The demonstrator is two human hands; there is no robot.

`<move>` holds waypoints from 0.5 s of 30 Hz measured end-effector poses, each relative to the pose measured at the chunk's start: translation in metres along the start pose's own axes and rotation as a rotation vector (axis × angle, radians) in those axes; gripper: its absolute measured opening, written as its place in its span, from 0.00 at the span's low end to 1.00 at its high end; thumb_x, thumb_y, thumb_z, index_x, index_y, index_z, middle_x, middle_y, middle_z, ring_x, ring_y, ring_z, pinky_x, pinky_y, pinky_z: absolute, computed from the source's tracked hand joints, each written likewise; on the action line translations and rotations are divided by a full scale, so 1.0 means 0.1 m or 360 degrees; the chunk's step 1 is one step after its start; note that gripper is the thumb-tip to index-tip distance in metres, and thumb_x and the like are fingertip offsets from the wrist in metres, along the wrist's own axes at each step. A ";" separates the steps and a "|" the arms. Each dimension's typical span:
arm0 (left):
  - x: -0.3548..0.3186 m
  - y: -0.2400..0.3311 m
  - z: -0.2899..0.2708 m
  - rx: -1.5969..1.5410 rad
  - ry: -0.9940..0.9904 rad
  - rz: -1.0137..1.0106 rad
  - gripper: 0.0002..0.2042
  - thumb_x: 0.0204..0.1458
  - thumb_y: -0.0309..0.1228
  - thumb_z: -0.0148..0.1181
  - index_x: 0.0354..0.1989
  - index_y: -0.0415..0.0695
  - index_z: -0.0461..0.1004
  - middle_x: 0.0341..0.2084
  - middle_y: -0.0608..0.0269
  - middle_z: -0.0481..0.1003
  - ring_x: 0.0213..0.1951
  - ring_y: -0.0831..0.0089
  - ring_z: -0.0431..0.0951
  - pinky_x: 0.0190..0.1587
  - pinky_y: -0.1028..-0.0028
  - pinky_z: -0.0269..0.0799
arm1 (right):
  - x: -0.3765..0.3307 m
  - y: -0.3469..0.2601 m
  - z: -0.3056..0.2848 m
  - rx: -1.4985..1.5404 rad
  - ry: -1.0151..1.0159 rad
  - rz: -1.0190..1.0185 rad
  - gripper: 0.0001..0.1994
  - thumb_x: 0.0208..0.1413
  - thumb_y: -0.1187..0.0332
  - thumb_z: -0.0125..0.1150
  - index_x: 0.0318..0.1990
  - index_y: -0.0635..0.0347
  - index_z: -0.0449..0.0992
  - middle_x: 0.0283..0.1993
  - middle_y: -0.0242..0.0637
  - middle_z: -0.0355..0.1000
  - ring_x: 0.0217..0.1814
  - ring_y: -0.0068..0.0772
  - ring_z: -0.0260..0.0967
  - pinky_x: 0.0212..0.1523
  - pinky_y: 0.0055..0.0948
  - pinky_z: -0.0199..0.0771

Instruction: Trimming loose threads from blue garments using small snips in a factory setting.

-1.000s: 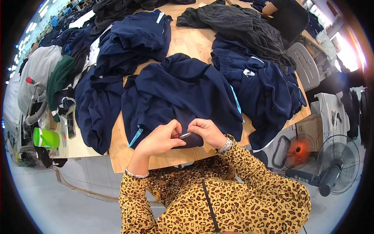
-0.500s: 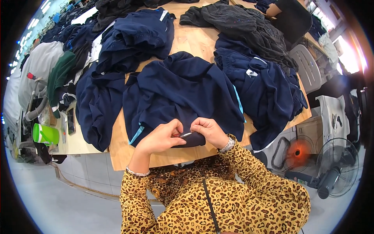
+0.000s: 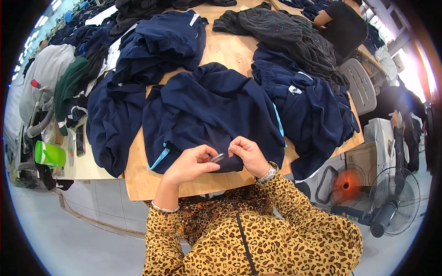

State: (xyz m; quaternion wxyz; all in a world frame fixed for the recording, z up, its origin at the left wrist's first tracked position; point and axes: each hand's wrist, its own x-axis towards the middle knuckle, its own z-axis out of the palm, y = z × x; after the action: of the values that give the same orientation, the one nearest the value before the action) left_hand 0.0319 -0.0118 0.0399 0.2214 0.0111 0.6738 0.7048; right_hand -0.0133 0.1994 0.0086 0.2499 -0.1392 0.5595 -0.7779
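My left hand (image 3: 191, 163) is closed around a small silvery tool with a blade-like tip (image 3: 217, 158). Its exact kind is too small to tell. To its right, my right hand (image 3: 250, 156) pinches thumb and fingers together; whatever lies between them cannot be made out. Both hands are over the near edge of a navy garment (image 3: 209, 103) with light blue trim, spread on the wooden table (image 3: 138, 184). The tool's tip points toward my right fingertips, with a small gap between.
Navy garments are heaped at left (image 3: 115, 124), back left (image 3: 161, 43) and right (image 3: 313, 115); a dark grey pile (image 3: 290, 37) lies behind. A green bucket (image 3: 49, 154) is at far left, a standing fan (image 3: 393, 198) at right. Another person (image 3: 343, 27) sits at back right.
My hands have come slightly apart, and the tool's tip is tilted up more, off the garment's edge. The view has shifted a little. Another person's hand now shows at far right.
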 end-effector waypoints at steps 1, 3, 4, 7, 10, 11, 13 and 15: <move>-0.02 0.01 0.00 0.0135 -0.0038 0.0004 0.17 0.45 0.27 0.66 0.42 0.37 0.69 0.25 0.69 0.73 0.28 0.84 0.69 0.31 0.81 0.66 | 0.00 0.00 0.00 -0.0014 0.0011 0.0026 0.06 0.60 0.71 0.53 0.32 0.62 0.71 0.28 0.26 0.67 0.33 0.16 0.63 0.38 0.16 0.64; -0.03 0.07 0.05 0.0331 -0.0061 0.0016 0.17 0.43 0.29 0.68 0.37 0.39 0.66 0.23 0.65 0.73 0.27 0.82 0.70 0.31 0.78 0.67 | -0.01 0.02 0.00 -0.0030 0.0024 0.0054 0.06 0.60 0.71 0.53 0.32 0.62 0.71 0.28 0.26 0.67 0.32 0.15 0.63 0.38 0.16 0.63; -0.02 0.06 0.05 0.0330 -0.0059 0.0016 0.17 0.43 0.29 0.68 0.37 0.39 0.66 0.23 0.65 0.73 0.27 0.82 0.70 0.31 0.78 0.67 | -0.01 0.04 -0.01 -0.0017 0.0033 0.0065 0.06 0.60 0.70 0.53 0.32 0.62 0.71 0.28 0.25 0.67 0.32 0.15 0.63 0.38 0.16 0.63; 0.01 0.07 0.07 0.0416 -0.0026 0.0008 0.17 0.42 0.29 0.68 0.37 0.39 0.66 0.22 0.64 0.73 0.26 0.80 0.70 0.30 0.76 0.66 | 0.00 0.06 0.01 0.0022 0.0038 0.0101 0.06 0.59 0.70 0.53 0.32 0.62 0.71 0.28 0.25 0.67 0.32 0.14 0.62 0.37 0.15 0.62; 0.04 0.13 0.10 0.0535 -0.0023 -0.0024 0.18 0.42 0.30 0.68 0.37 0.39 0.66 0.21 0.62 0.73 0.26 0.77 0.70 0.29 0.75 0.66 | 0.01 0.09 -0.01 0.0048 0.0035 0.0155 0.06 0.59 0.69 0.53 0.32 0.61 0.70 0.28 0.25 0.67 0.32 0.14 0.62 0.36 0.15 0.62; 0.05 0.14 0.10 0.0593 -0.0027 -0.0030 0.18 0.42 0.30 0.68 0.37 0.39 0.66 0.22 0.61 0.73 0.26 0.76 0.71 0.29 0.75 0.66 | 0.02 0.09 -0.01 0.0051 0.0030 0.0180 0.06 0.59 0.69 0.53 0.33 0.60 0.70 0.28 0.26 0.67 0.31 0.14 0.62 0.36 0.15 0.63; 0.07 0.16 0.10 0.0650 -0.0034 -0.0036 0.18 0.42 0.30 0.68 0.37 0.39 0.66 0.22 0.60 0.73 0.26 0.74 0.71 0.30 0.74 0.66 | 0.02 0.11 -0.02 0.0074 0.0039 0.0231 0.06 0.59 0.69 0.54 0.32 0.60 0.70 0.28 0.26 0.67 0.30 0.13 0.62 0.35 0.15 0.63; 0.07 0.17 0.09 0.0683 -0.0057 -0.0059 0.18 0.42 0.30 0.68 0.37 0.39 0.66 0.23 0.58 0.74 0.27 0.72 0.73 0.30 0.73 0.67 | 0.03 0.11 -0.01 0.0103 0.0039 0.0282 0.06 0.59 0.69 0.54 0.32 0.60 0.70 0.28 0.26 0.68 0.30 0.13 0.62 0.34 0.14 0.63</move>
State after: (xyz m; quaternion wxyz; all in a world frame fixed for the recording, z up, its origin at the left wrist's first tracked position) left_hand 0.0230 -0.0011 0.0551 0.2388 0.0581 0.8044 0.5409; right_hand -0.0139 0.1960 -0.0022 0.3151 -0.0714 0.5472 -0.7721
